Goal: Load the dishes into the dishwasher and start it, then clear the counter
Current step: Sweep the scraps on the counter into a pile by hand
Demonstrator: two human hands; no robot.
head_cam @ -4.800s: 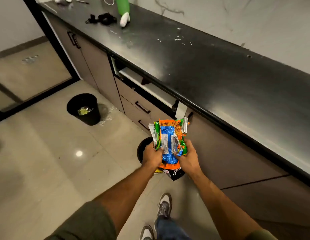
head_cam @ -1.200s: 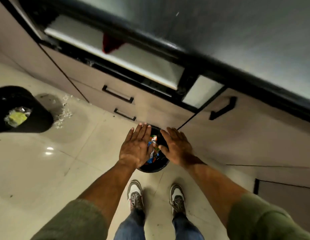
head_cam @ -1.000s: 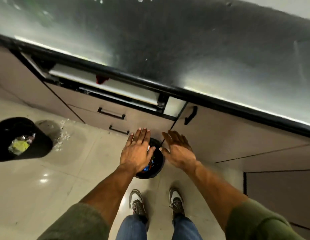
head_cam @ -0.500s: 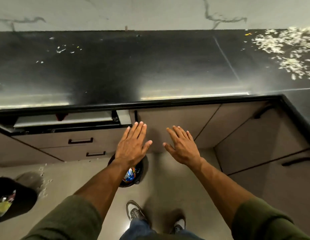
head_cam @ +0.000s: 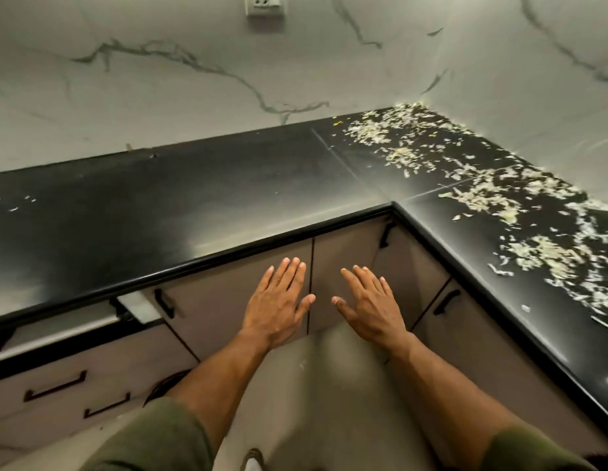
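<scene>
A black L-shaped counter [head_cam: 200, 202] fills the middle of the head view. Pale shredded scraps [head_cam: 479, 195] lie scattered over its right arm and corner, with a few flecks at the far left. My left hand [head_cam: 278, 305] and my right hand [head_cam: 370, 304] hover side by side with straight, spread fingers, palms down, below the counter's front edge and in front of the cabinet doors. Both hold nothing. The dishwasher's white top edge [head_cam: 54, 331] shows slightly ajar under the counter at the left. Only a sliver of the black bin's rim [head_cam: 161, 385] shows behind my left forearm.
Beige cabinet doors with black handles [head_cam: 165, 302] line the space under the counter, and two drawers [head_cam: 54, 389] sit at the lower left. A wall socket [head_cam: 263, 5] is on the marble wall above. My shoe [head_cam: 253, 462] shows on the tiled floor.
The wrappers I gripped in both hands went into the black bin. My empty hands lifted off it, and the view swung up and right to the counter corner with the scraps.
</scene>
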